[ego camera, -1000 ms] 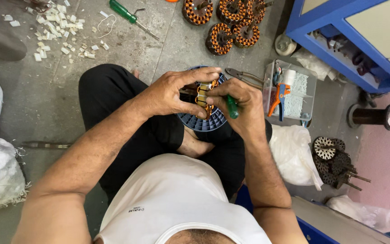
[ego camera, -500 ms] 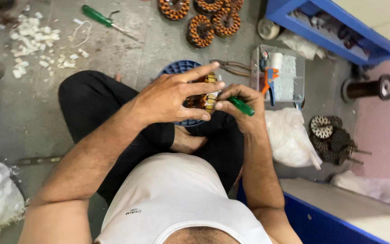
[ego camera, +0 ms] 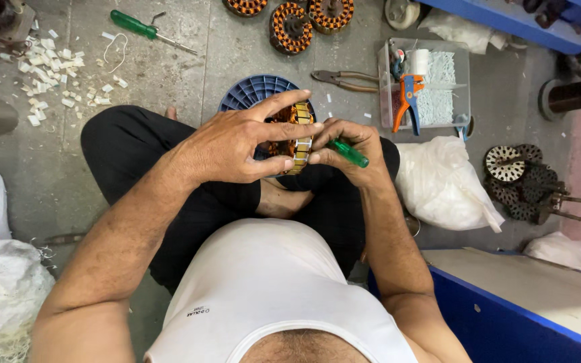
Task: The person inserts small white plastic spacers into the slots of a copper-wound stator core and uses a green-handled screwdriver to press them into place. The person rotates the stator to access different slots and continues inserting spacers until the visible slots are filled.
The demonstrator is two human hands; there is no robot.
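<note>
**Q:** On the floor, from left to right, what shows?

**A:** Far left, white paper scraps [ego camera: 42, 74] and a green-handled screwdriver [ego camera: 144, 28] lie on the concrete floor [ego camera: 35, 175]. At centre, a seated person holds a wound stator [ego camera: 297, 138] above a blue plastic spool [ego camera: 253, 94], over crossed legs. The left hand [ego camera: 237, 144] grips the stator, thumb beneath and fingers arched over its rim. The right hand [ego camera: 344, 151] is closed on a small green tool [ego camera: 347, 153] and touches the stator's right edge. Further right sit pliers [ego camera: 341, 79], a clear tray [ego camera: 425, 84] and a white bag [ego camera: 442, 185].

**Q:** How far along is the work?

**A:** Copper coils already fill the stator, and pale strips line its visible edge. I judge it partly done; how many slots remain is hidden by the fingers.

**Q:** Which way does it lie?

**A:** It stands on edge, rim facing the camera, its visible length running up and down the picture.
</note>
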